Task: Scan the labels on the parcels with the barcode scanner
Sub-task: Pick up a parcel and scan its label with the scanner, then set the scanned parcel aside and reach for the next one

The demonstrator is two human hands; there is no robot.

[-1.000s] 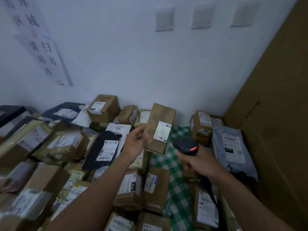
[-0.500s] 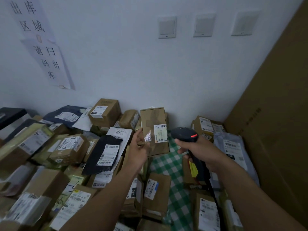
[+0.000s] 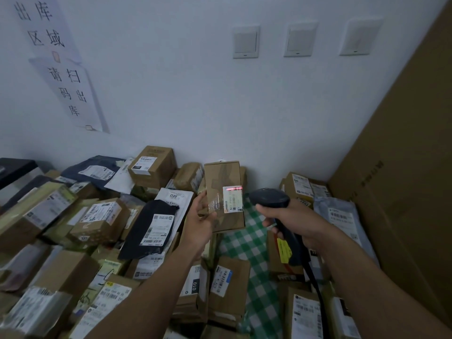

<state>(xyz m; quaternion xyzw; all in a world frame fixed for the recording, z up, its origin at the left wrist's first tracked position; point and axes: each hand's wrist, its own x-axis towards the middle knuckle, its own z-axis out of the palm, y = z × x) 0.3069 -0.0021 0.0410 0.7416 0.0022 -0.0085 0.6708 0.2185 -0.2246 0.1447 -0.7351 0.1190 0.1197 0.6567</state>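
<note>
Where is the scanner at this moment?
Head view, right of centre: the scanner is gripped in the right hand above the checked cloth, aimed left at the label on the box the left hand holds up.

Supporting surface covered by a green-and-white checked cloth point(image 3: 247, 243), visible only as a bare strip right of centre; whether table or floor cannot be told. Labelled parcels point(image 3: 102, 221) lie heaped on it to either side: brown cardboard boxes point(image 3: 156, 172), a black mailer point(image 3: 149, 228) resting over a white mailer point(image 3: 175, 195), a dark blue mailer point(image 3: 95, 168) at the rear left, and a grey mailer point(image 3: 342, 216) at the right.
</note>
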